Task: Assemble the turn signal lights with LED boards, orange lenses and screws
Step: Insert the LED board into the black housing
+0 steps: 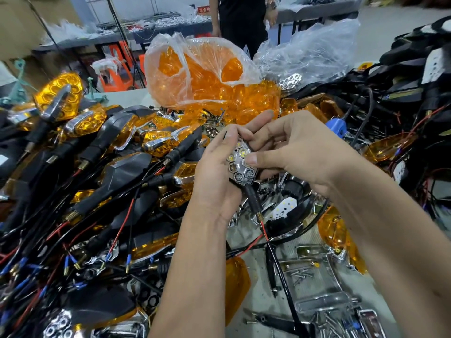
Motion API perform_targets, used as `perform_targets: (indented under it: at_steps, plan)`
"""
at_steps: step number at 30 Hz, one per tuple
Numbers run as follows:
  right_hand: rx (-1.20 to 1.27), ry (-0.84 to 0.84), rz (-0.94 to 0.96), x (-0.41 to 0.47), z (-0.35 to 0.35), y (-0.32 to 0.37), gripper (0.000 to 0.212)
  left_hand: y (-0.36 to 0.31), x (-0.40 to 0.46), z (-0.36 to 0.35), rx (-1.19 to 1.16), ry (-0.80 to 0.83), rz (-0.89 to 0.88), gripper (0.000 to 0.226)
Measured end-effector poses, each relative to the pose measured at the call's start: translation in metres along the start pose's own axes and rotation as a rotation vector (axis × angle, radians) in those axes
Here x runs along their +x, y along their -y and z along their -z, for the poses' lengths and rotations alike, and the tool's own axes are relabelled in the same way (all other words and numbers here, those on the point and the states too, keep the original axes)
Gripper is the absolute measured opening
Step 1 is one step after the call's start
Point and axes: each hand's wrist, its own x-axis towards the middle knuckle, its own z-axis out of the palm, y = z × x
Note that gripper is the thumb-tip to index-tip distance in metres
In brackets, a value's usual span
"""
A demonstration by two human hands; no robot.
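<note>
Fingers of both hands are closing round one half-built turn signal held up over the cluttered bench: the left hand is cradling its black body from underneath with fingertips curled over the top end, while the right hand is gripping it from the other side, thumb pressing on the chrome honeycomb reflector where the LEDs are showing through. No orange lens is sitting on this unit yet, so I would judge that the board and reflector are in and the lens and screws are still to come. Its red and black lead is trailing down toward the table. Finished lights with lenses on are piling up at the left, which suggests the batch is well under way. A clear bag of orange lenses is standing open just behind the hands, loose screws are lying on the bench at lower right, and bare black housings are heaped at far right, so plenty remains.
</note>
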Motion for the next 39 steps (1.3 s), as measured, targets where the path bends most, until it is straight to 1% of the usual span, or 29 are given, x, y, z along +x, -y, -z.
perform_targets:
  at_steps: [5,10,19,22,29,32,34,36,39]
  plan:
    - [-0.056,0.059,0.048,0.000,-0.004,0.000,0.021,-0.001,0.000,0.004,-0.110,0.021,-0.005,0.021]
    - [-0.123,0.143,0.061,-0.003,-0.003,0.000,0.031,0.001,0.002,0.005,-0.136,-0.020,0.005,0.020]
    - [-0.170,0.121,0.076,-0.002,-0.004,-0.001,0.032,0.003,0.002,0.001,-0.216,-0.062,0.030,0.021]
    - [-0.189,0.106,0.069,-0.001,-0.003,-0.002,0.030,0.004,0.003,-0.002,-0.178,-0.085,0.019,0.018]
    - [-0.169,0.120,0.011,0.000,-0.002,-0.005,0.032,0.001,0.002,0.001,0.044,-0.155,-0.002,0.027]
    - [-0.083,0.126,-0.042,0.001,-0.004,-0.009,0.025,0.001,0.001,0.001,0.156,-0.171,-0.019,0.027]
    - [-0.070,0.093,-0.061,0.002,-0.006,-0.010,0.019,0.002,-0.001,0.001,0.206,-0.172,-0.015,0.028]
    - [-0.068,0.063,-0.038,0.003,-0.007,-0.011,0.014,0.002,-0.002,0.000,0.182,-0.170,-0.004,0.030]
    - [-0.090,0.046,0.006,0.004,-0.007,-0.011,0.015,0.002,-0.004,-0.001,0.131,-0.179,0.001,0.032]
